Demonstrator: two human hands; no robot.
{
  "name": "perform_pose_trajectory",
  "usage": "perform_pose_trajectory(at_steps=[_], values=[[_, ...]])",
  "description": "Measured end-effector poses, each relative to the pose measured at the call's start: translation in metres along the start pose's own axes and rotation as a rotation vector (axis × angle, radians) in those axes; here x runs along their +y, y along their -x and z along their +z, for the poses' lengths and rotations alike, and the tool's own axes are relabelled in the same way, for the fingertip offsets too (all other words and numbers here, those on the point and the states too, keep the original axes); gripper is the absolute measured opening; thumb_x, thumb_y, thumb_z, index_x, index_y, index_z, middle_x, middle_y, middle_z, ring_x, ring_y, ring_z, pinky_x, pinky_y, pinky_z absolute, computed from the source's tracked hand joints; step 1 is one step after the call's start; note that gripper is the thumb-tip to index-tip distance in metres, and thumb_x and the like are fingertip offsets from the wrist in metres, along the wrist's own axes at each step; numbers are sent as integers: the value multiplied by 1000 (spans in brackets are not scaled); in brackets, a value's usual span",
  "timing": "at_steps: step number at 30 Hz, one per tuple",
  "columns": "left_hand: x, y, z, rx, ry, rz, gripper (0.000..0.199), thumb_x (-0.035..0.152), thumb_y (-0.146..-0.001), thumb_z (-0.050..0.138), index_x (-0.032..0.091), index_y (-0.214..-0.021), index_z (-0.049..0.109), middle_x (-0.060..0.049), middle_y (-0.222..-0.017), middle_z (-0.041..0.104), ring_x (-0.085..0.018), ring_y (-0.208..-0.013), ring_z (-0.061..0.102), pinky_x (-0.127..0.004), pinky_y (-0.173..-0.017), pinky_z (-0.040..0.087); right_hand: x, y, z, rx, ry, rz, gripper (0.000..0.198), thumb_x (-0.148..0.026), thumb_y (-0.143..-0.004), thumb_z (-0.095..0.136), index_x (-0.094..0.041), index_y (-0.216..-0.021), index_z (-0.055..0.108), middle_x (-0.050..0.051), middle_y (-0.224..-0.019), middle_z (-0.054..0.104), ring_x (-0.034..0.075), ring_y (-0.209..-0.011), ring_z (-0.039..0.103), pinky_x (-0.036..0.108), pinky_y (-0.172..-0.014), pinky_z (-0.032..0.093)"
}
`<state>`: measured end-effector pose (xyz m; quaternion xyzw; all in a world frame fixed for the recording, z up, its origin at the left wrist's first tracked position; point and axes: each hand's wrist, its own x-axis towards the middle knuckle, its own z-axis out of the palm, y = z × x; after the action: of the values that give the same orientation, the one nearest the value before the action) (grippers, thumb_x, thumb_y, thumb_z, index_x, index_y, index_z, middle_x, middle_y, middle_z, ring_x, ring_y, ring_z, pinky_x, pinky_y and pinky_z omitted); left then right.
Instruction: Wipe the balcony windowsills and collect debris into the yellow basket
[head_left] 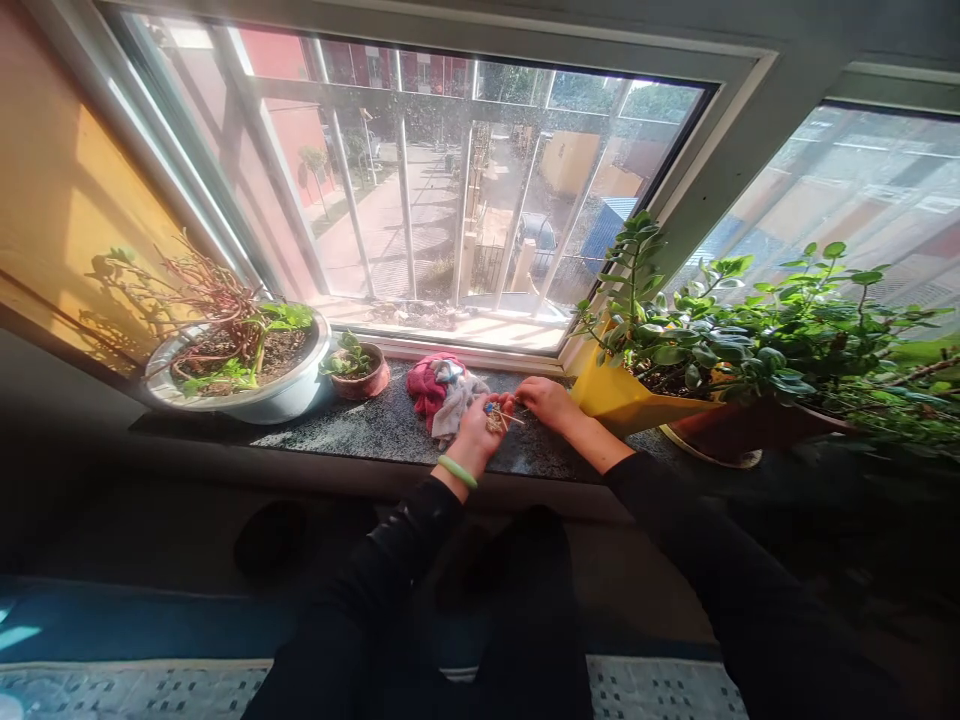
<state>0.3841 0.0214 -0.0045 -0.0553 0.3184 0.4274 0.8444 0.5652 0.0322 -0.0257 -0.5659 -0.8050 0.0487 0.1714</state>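
Observation:
My left hand [474,437], with a pale green bangle at the wrist, is turned palm up over the dark speckled sill [390,430]. Its fingers curl around a small clump of dry plant bits [495,420], with a thin stick and a speck of blue among them. Just to the right, my right hand [549,402] reaches down to the sill with its fingertips pinched together; whatever they hold is too small to make out. A crumpled red and grey cloth [442,395] lies behind and left of my left hand.
A large white pot [247,405] with a straggly plant and a small clay pot [364,378] stand on the left. Close by my right forearm is a yellow planter [611,395], then a brown pot [720,430] with leafy plants. The barred window [450,200] rises behind.

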Motion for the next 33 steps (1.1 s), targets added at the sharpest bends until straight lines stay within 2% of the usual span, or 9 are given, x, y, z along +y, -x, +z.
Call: perform_pose_trajectory(at_steps=[3,7,11,14,18,22,26,31,33], values=[[-7,-3,0,0,23,17,20,19,-102,39,15,-91,55,-12,-84,69,-18,-72,71,-27,-60,60,-2,1,-5,83,-57,120,23,-7,-81,58,-20,-83,76,5,-91,75,19,-85,68,30,-82,54],[-10,-9,0,-27,1,43,21,18,-101,38,16,-94,57,-12,-88,70,-18,-74,71,-27,-62,61,-10,-4,-21,224,-317,239,18,-15,-81,59,-21,-86,75,2,-84,76,18,-80,70,31,-78,57],[-13,-17,5,-63,-34,50,22,14,-99,39,15,-92,59,-9,-79,68,-17,-67,69,-26,-59,59,-33,-7,-39,114,-471,195,16,-17,-79,62,-21,-87,76,0,-83,77,17,-78,71,29,-77,57],[-16,-22,11,-96,-27,52,20,13,-97,42,15,-89,60,-6,-73,65,-14,-60,66,-23,-56,56,-48,-5,-46,22,-460,179,21,-17,-77,68,-22,-96,76,0,-86,78,17,-78,72,28,-77,57],[-17,-24,12,-134,-11,51,12,11,-92,50,15,-87,61,-4,-70,64,-14,-60,66,-24,-58,57,-56,-2,-50,59,-400,206,22,-14,-80,64,-23,-95,78,1,-89,78,17,-79,71,29,-78,56],[-16,-21,9,-110,6,61,20,12,-96,43,14,-84,59,-5,-71,65,-15,-62,67,-26,-61,59,-51,-1,-53,101,-292,179,22,-12,-81,61,-21,-88,79,3,-88,76,19,-82,69,32,-81,56],[-12,-15,7,-67,23,34,23,14,-98,42,15,-83,58,-6,-72,66,-16,-67,69,-28,-61,60,-36,5,-55,97,-175,238,33,-8,-87,53,-19,-108,77,8,-112,75,22,-106,68,36,-99,52],[-6,-13,5,-15,32,42,25,14,-98,43,15,-79,59,-6,-72,66,-16,-68,69,-27,-64,60,-20,25,-38,-203,55,312,67,1,-78,60,-9,-144,53,19,-151,50,30,-138,50,42,-116,40],[-5,-12,5,-9,30,48,27,14,-99,43,14,-77,59,-7,-72,66,-16,-68,69,-26,-65,60,-19,31,-28,-237,99,290,72,1,-79,59,-7,-150,45,20,-156,43,31,-141,45,43,-117,38]])
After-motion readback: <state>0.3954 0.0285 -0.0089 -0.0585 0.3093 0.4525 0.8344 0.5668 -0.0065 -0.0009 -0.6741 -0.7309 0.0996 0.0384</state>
